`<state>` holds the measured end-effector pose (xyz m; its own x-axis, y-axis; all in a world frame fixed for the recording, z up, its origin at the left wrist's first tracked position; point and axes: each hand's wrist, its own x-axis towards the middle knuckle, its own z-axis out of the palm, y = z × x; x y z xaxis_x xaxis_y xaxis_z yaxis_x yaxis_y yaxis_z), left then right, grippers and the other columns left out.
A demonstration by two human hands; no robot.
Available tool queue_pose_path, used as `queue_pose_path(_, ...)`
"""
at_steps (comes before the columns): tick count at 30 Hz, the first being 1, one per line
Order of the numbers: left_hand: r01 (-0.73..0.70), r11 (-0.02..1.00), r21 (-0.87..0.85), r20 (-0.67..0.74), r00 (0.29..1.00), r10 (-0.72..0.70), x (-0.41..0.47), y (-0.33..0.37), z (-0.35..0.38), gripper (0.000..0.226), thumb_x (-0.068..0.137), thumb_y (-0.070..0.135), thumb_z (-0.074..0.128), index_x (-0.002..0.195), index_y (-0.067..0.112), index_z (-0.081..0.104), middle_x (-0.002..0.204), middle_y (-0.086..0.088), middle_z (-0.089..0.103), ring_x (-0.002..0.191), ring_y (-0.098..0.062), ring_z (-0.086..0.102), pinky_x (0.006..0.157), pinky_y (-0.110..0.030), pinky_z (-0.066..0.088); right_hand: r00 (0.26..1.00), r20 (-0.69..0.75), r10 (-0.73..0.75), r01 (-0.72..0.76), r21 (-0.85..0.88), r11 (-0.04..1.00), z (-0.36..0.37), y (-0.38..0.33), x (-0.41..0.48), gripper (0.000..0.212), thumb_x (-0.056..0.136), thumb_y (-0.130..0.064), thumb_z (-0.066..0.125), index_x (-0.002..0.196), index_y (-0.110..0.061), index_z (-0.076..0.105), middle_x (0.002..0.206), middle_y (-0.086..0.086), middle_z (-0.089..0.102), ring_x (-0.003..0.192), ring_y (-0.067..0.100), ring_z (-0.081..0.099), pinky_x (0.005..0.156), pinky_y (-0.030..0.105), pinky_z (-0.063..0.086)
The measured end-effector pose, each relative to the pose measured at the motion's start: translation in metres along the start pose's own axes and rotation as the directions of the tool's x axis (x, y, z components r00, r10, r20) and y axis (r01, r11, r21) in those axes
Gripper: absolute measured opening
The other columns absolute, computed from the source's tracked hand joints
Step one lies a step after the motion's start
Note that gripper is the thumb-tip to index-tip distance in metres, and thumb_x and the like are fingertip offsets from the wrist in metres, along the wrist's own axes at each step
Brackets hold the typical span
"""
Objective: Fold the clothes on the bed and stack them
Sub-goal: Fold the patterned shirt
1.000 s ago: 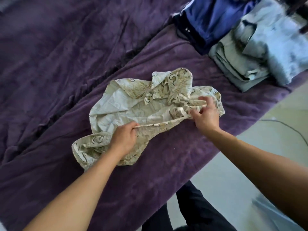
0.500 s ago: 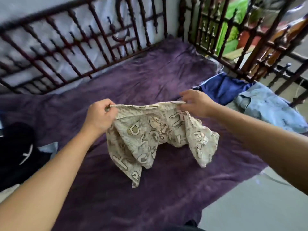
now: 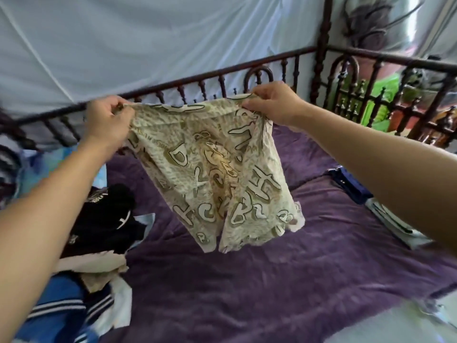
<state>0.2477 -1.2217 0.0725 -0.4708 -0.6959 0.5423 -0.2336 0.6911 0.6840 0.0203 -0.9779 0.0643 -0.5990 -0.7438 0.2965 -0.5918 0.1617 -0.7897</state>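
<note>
While both arms reach out over the bed (image 3: 247,288), the left hand (image 3: 106,120) and the right hand (image 3: 274,102) each pinch one top corner of the cream shorts (image 3: 212,174) (they have big letters printed all over), with fingers curled tight on the waistband. The shorts hang spread open in the air above the middle of the bed, touching nothing but the hands. On the left side of the bed lies a messy pile of clothes (image 3: 103,219), and on its right side sits what may be a folded stack (image 3: 351,186), though an arm hides most of it.
</note>
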Motion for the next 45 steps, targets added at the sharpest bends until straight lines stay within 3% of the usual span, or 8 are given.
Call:
queue_pose_path(5, 0.018, 1.000, 0.002, -0.124, 0.992, -0.018, 0.006, 0.005, -0.068, 0.031, 0.076, 0.025, 0.054, 0.096, 0.008, 0.070, 0.049, 0.016, 0.056, 0.047, 0.008, 0.045, 0.052, -0.013, 0.036, 0.994, 0.022, -0.111, 0.113, -0.178, 0.977, 0.032, -0.051, 0.030, 0.018, 0.092, -0.020, 0.060, 0.089, -0.004, 0.066, 0.063, -0.002, 0.046, 0.055, 0.009, 0.042, 0.050, 0.021, 0.034)
queue_pose_path(11, 0.036, 0.999, 0.015, -0.099, 0.994, -0.035, -0.003, 0.006, -0.095, 0.017, 0.068, 0.037, 0.055, 0.058, 0.026, 0.062, 0.053, 0.007, 0.047, 0.041, 0.001, 0.038, 0.046, -0.019, 0.033, 0.984, 0.001, -0.180, 0.139, -0.636, 0.759, 0.072, -0.074, 0.067, 0.024, 0.094, -0.031, 0.053, 0.114, -0.029, 0.066, 0.107, 0.007, 0.064, 0.096, 0.032, 0.060, 0.072, 0.036, 0.044)
queue_pose_path(16, 0.241, 0.970, -0.034, 0.190, 0.954, -0.230, -0.022, -0.014, -0.059, 0.013, 0.080, 0.016, 0.070, 0.069, 0.021, 0.067, 0.068, -0.001, 0.062, 0.066, -0.014, 0.053, 0.062, -0.025, 0.042, 0.985, 0.043, -0.165, 0.158, -0.597, 0.786, 0.079, -0.026, 0.082, 0.023, 0.090, -0.020, 0.053, 0.105, -0.022, 0.069, 0.098, 0.008, 0.067, 0.092, 0.034, 0.060, 0.068, 0.033, 0.043)
queue_pose_path(24, 0.461, 0.876, 0.143, 0.806, 0.459, -0.373, -0.116, -0.026, 0.127, 0.019, 0.085, 0.009, 0.068, 0.090, -0.009, 0.067, 0.073, -0.009, 0.058, 0.066, -0.016, 0.050, 0.062, -0.024, 0.040, 0.936, 0.350, 0.029, 0.182, -0.554, 0.812, 0.052, 0.204, 0.024, 0.019, 0.082, -0.010, 0.055, 0.089, -0.006, 0.072, 0.088, 0.016, 0.071, 0.085, 0.037, 0.063, 0.075, 0.042, 0.050)
queue_pose_path(27, 0.468, 0.851, 0.239, 0.863, 0.299, -0.407, -0.174, -0.040, 0.226, 0.011, 0.088, 0.008, 0.067, 0.087, -0.004, 0.066, 0.075, -0.009, 0.053, 0.069, -0.018, 0.042, 0.064, -0.027, 0.034, 0.870, 0.444, 0.213, 0.143, -0.641, 0.754, 0.038, 0.308, -0.019, 0.023, 0.084, -0.012, 0.054, 0.097, -0.012, 0.073, 0.097, 0.013, 0.072, 0.093, 0.036, 0.063, 0.081, 0.040, 0.048)
queue_pose_path(32, 0.566, 0.756, 0.328, 0.839, 0.193, -0.509, -0.270, -0.042, 0.362, 0.021, 0.086, 0.005, 0.067, 0.102, -0.008, 0.066, 0.075, -0.003, 0.057, 0.068, -0.009, 0.047, 0.061, -0.016, 0.039, 0.753, 0.468, 0.463, 0.061, -0.749, 0.659, -0.001, 0.433, -0.073, 0.031, 0.086, -0.012, 0.051, 0.106, -0.022, 0.072, 0.104, 0.006, 0.071, 0.096, 0.030, 0.064, 0.082, 0.035, 0.049)
queue_pose_path(37, 0.579, 0.704, 0.411, 0.896, -0.113, -0.430, -0.320, -0.035, 0.425, 0.023, 0.085, 0.011, 0.067, 0.107, 0.005, 0.066, 0.077, -0.002, 0.066, 0.067, -0.009, 0.059, 0.059, -0.019, 0.046, 0.638, 0.416, 0.648, 0.075, -0.871, 0.485, -0.041, 0.508, -0.110, 0.034, 0.089, -0.011, 0.046, 0.114, -0.024, 0.065, 0.107, 0.007, 0.068, 0.101, 0.028, 0.065, 0.076, 0.031, 0.048)
queue_pose_path(45, 0.336, 0.727, 0.599, 0.736, 0.126, -0.665, -0.260, -0.126, 0.433, 0.014, 0.086, 0.015, 0.064, 0.098, 0.014, 0.070, 0.099, -0.006, 0.069, 0.095, -0.021, 0.064, 0.081, -0.025, 0.047, 0.403, 0.195, 0.894, -0.142, -0.952, 0.271, -0.044, 0.573, -0.149, 0.032, 0.090, -0.020, 0.046, 0.117, -0.014, 0.061, 0.124, 0.007, 0.059, 0.121, 0.030, 0.048, 0.094, 0.042, 0.041)
